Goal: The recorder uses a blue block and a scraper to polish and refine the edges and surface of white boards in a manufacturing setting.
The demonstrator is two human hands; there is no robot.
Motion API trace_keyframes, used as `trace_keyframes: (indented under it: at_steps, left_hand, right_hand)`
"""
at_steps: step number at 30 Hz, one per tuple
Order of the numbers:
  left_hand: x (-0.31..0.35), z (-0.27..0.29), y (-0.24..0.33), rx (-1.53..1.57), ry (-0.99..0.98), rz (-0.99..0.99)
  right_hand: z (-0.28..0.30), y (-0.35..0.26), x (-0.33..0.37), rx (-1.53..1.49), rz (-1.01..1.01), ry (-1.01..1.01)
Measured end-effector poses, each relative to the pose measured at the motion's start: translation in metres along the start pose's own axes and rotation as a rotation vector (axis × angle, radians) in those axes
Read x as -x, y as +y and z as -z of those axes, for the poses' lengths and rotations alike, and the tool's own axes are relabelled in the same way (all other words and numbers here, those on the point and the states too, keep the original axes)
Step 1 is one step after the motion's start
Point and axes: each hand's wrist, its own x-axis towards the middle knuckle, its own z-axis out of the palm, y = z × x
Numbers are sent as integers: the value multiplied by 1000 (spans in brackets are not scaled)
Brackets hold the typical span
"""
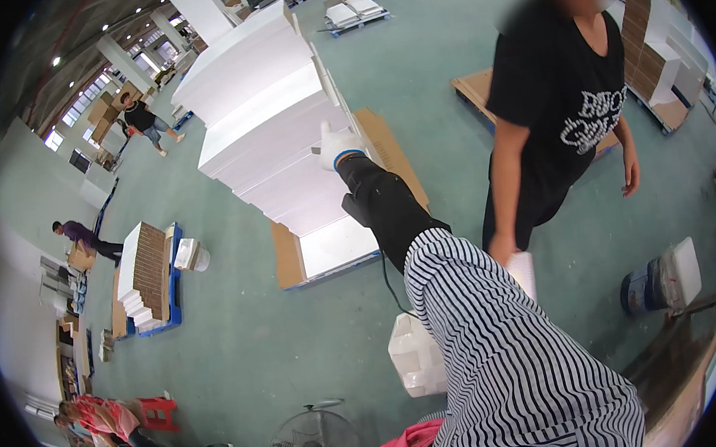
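At the foam stack's (271, 113) edge — gloved right hand (338, 148) touching.

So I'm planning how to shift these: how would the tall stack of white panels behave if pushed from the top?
The stack of white panels already leans in uneven steps, so its upper layers would likely slide rather than move together. The panels look like thick, light foam, probably stiff but easily dented. The gloved hand rests at its edge.
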Motion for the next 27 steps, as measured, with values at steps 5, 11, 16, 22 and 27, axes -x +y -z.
trace_keyframes:
  at_steps: [5,11,16,22,27]
  left_hand:
    - [7,-8,6,-255,273,-13]
    - [11,45,-24,-81,99,-51]
    - [31,26,-29,-200,139,-101]
    - [80,1,-33,-287,152,-269]
    - [146,13,-44,-354,180,-515]
  right_hand:
    - [2,16,-14,-33,-2,-40]
    - [6,15,-9,-94,-12,-89]
    - [-19,14,7,-131,-6,-110]
    - [-142,29,133,-336,269,-302]
    - [-200,13,372,-503,276,-1204]
